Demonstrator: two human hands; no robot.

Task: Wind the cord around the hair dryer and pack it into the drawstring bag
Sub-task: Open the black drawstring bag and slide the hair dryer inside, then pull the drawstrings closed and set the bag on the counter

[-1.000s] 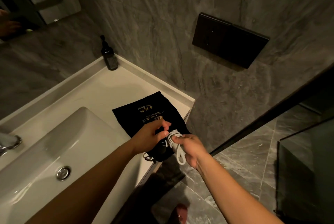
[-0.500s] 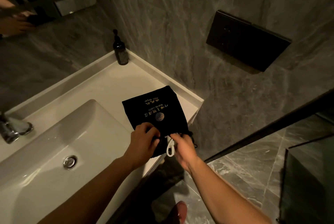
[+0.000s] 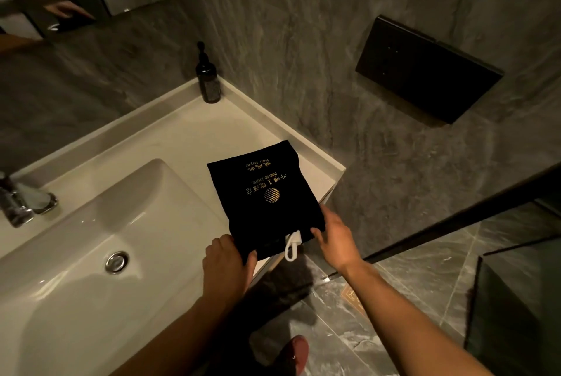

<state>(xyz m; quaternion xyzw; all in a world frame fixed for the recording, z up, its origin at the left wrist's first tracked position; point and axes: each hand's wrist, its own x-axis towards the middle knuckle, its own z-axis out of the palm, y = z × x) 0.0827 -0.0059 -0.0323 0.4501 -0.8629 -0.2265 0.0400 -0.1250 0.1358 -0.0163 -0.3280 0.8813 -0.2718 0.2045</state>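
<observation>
A black drawstring bag (image 3: 267,193) with gold lettering lies on the white counter (image 3: 188,145) at its right corner, mouth toward me. A loop of white cord (image 3: 292,246) sticks out of the bag's mouth and hangs over the counter edge. The hair dryer itself is hidden inside the bag. My left hand (image 3: 227,260) pinches the bag's near left corner. My right hand (image 3: 335,237) rests at the bag's near right corner, fingers spread on the fabric, just right of the cord loop.
A white basin (image 3: 91,254) with a metal drain (image 3: 117,261) fills the left, a chrome tap (image 3: 21,202) at its far left. A dark pump bottle (image 3: 208,78) stands in the back corner. A black wall panel (image 3: 425,72) hangs at right; grey floor tiles lie below.
The white cord bundle went from my right hand's grip into the bag's mouth. Both hands moved apart to the bag's near corners, and only a loop of cord shows now.
</observation>
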